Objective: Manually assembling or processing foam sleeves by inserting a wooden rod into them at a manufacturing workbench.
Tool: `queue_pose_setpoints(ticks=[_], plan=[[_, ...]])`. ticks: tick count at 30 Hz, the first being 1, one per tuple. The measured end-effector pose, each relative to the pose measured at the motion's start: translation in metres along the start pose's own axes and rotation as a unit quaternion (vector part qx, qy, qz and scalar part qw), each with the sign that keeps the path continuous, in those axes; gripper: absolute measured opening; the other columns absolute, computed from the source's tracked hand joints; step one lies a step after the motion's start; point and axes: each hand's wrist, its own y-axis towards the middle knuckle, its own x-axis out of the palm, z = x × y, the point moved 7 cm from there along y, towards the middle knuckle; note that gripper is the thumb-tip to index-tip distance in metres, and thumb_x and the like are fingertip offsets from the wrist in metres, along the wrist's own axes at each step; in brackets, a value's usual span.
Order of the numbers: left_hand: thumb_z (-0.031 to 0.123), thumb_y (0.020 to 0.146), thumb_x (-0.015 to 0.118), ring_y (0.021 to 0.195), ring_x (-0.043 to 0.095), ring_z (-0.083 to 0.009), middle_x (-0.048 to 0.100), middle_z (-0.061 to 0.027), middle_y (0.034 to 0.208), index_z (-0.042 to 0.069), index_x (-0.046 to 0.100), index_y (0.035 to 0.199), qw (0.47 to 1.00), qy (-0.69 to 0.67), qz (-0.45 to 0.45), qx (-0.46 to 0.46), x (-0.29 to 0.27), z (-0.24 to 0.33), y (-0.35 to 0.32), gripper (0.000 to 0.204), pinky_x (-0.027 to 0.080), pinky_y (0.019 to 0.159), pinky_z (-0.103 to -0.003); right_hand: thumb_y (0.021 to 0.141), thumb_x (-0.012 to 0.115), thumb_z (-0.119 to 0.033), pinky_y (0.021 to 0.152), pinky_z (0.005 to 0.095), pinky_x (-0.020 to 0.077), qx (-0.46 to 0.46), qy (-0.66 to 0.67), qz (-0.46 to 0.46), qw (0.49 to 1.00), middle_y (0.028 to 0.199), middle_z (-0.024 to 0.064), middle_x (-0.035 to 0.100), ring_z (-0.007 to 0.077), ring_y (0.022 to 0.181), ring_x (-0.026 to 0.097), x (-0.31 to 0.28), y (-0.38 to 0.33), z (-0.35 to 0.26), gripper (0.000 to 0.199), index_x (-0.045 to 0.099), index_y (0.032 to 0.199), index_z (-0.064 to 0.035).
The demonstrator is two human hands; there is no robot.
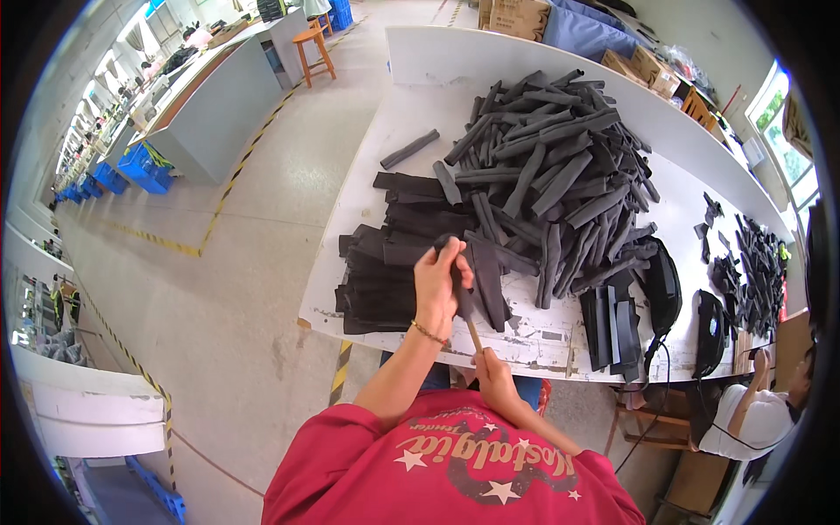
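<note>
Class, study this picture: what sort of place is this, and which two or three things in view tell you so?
Most likely a factory or workshop floor. A white worktable bears a big heap of black foam tubes, yellow-and-black hazard lines mark the concrete floor, and long workbenches with blue crates stand at the left.

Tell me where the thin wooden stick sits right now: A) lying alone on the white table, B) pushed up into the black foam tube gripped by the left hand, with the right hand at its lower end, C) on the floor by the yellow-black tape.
B: the thin wooden stick runs from the right hand up into the black foam tube that the left hand grips above the white table edge.
</note>
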Motion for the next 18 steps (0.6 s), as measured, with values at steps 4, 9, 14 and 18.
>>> queue_pose_setpoints(ticks=[4,9,14,18], plan=[[0.024,0.087,0.066,0.037,0.039,-0.0074,0.048,0.0000,0.051,0.003,0.061,0.076,0.996,0.053,-0.013,0.071,-0.004,0.014,0.008,0.025,0.022,0.033,-0.021,0.094,0.047,-0.014,0.054,0.0438,0.0434,0.002,0.002,-0.050,0.999,0.067,0.0239,0.054,0.0423,0.064,0.058,-0.012,-0.029,-0.002,0.013,0.049,0.090,-0.0011],[0.037,0.091,0.059,0.036,0.024,-0.0041,0.030,0.0061,0.048,0.005,0.056,0.078,0.993,-0.040,0.032,0.108,-0.025,0.054,0.043,0.034,0.015,0.032,-0.022,0.095,0.048,-0.018,0.053,0.0376,0.0435,0.054,-0.044,-0.121,0.990,0.062,0.0195,0.054,0.0313,0.057,0.058,-0.034,-0.074,0.033,0.019,0.053,0.091,-0.0008],[0.042,0.095,0.050,0.039,0.026,-0.0055,0.031,0.0051,0.050,0.007,0.054,0.078,0.991,-0.039,0.010,0.125,-0.006,0.055,0.052,0.039,0.020,0.035,-0.022,0.093,0.054,-0.020,0.047,0.0309,0.0408,0.126,0.040,-0.115,0.985,0.058,0.0115,0.053,0.0109,0.051,0.051,-0.069,-0.064,-0.005,0.021,0.056,0.085,-0.0004],[0.036,0.097,0.044,0.041,0.030,-0.0078,0.036,0.0036,0.053,0.010,0.048,0.077,0.979,-0.143,0.130,0.057,-0.015,0.022,0.048,0.033,0.024,0.038,-0.024,0.088,0.062,-0.010,0.045,0.0272,0.0385,-0.031,-0.034,0.101,0.994,0.058,0.0084,0.051,0.0104,0.047,0.047,-0.083,-0.015,-0.053,0.018,0.054,0.101,-0.0017]])
